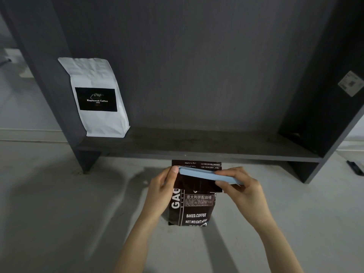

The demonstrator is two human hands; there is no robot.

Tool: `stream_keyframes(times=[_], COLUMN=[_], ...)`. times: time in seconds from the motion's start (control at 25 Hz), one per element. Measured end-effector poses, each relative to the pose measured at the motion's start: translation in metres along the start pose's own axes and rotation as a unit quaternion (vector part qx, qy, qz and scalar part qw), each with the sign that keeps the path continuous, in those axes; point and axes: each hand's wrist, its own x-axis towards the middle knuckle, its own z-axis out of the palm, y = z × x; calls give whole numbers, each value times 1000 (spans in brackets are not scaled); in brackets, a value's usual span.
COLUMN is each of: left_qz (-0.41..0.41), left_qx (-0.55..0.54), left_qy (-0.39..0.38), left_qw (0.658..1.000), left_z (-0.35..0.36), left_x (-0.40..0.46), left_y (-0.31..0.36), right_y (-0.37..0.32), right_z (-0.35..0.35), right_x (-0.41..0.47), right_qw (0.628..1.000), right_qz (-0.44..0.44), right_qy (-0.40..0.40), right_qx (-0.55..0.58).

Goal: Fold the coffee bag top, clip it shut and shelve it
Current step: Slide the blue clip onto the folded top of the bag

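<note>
A dark brown coffee bag (194, 210) with white lettering stands on the pale floor in front of a dark grey shelf unit (197, 148). Its top is folded over toward me. A long light-blue clip (204, 175) lies across the fold. My left hand (162, 190) grips the bag's left side, with the thumb on the clip's left end. My right hand (239, 185) pinches the clip's right end against the fold.
A white coffee bag (96, 97) with a black label stands at the left end of the low shelf board. The rest of that board is bare. A small dark object (354, 167) lies on the floor at the far right.
</note>
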Motion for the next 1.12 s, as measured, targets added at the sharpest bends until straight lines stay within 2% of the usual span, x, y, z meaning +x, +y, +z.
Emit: stream_keyframes(times=[0.24,0.6,0.8,0.88,1.04,1.12], left_qz=[-57,-52,-33,-7,23,31], left_qx=[-50,-37,-43,-36,-34,-23], left_qy=[22,40,19,10,-25,-35], left_qw=[997,997,998,999,999,999], left_z=[6,8,9,7,0,-1], left_x=[0,0,-1,-1,-2,-3], left_y=[-3,-4,0,0,-4,-5], right_y=[3,5,9,9,8,6], right_z=[1,-11,-20,-22,-35,-42], right_x=[-5,-9,-11,-9,0,4], right_qw=[997,995,993,992,973,974], right_qz=[16,63,63,51,63,71], right_qy=[-46,-18,-12,6,119,136], right_qx=[55,79,101,119,189,169])
